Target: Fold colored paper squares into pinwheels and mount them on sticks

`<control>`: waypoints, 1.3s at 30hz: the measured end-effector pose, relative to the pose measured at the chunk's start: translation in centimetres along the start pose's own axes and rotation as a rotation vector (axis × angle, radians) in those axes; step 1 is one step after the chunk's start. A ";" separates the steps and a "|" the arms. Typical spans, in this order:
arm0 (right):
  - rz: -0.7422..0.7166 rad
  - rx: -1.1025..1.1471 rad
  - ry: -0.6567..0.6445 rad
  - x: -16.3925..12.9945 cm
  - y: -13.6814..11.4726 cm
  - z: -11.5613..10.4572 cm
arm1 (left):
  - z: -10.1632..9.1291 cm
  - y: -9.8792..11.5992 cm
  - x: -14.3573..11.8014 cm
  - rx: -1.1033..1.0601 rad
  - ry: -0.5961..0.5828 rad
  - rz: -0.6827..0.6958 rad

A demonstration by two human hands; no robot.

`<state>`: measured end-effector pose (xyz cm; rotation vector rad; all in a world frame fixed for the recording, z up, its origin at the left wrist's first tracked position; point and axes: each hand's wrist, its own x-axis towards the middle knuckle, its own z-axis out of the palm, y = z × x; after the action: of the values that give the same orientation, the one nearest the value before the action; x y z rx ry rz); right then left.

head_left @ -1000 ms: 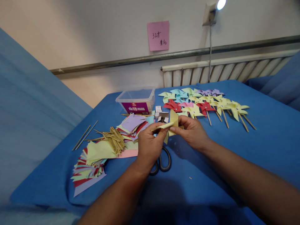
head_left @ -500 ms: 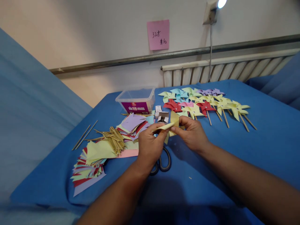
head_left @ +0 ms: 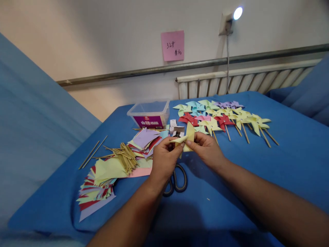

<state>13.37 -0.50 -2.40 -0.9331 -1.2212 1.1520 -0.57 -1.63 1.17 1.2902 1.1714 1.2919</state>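
Between my two hands is a yellow paper pinwheel point(head_left: 190, 132), its blades partly folded in toward the middle. My left hand point(head_left: 166, 156) pinches it from the left, thumb on top near the centre. From the right, my right hand point(head_left: 207, 149) grips another part of the paper, its thumb close to the left one. Below my hands lie scissors point(head_left: 180, 178) with black handles, their blades hidden under my left hand. Just beyond my fingers stand small white boxes point(head_left: 173, 124), one of them open with small dark pieces inside.
Left of my hands lie a heap of thin sticks point(head_left: 125, 157), cut paper squares point(head_left: 146, 137) and a fanned paper stack point(head_left: 96, 190). Behind stands a clear plastic tub point(head_left: 149, 108). Several pinwheels on sticks point(head_left: 223, 120) lie at the back right of the blue-covered table point(head_left: 231, 206).
My right hand has shifted slightly left, closer to my left hand, and the yellow paper's blades are drawn nearer the middle. The camera view has tilted up a little.
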 end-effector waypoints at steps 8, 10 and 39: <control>0.043 0.044 0.004 0.0 0.5 0.3 | -0.1 -0.5 0.5 -0.071 0.016 -0.079; 0.083 0.083 -0.002 0.0 0.5 0.3 | 0.0 -0.7 0.6 -0.108 0.013 -0.094; -0.324 -0.477 0.334 0.6 0.2 -0.7 | 0.3 -1.4 0.5 -0.069 0.149 -0.004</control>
<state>14.07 0.15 -2.59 -1.1723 -1.3305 0.4290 -0.30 -1.02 -0.18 1.1575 1.2200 1.4332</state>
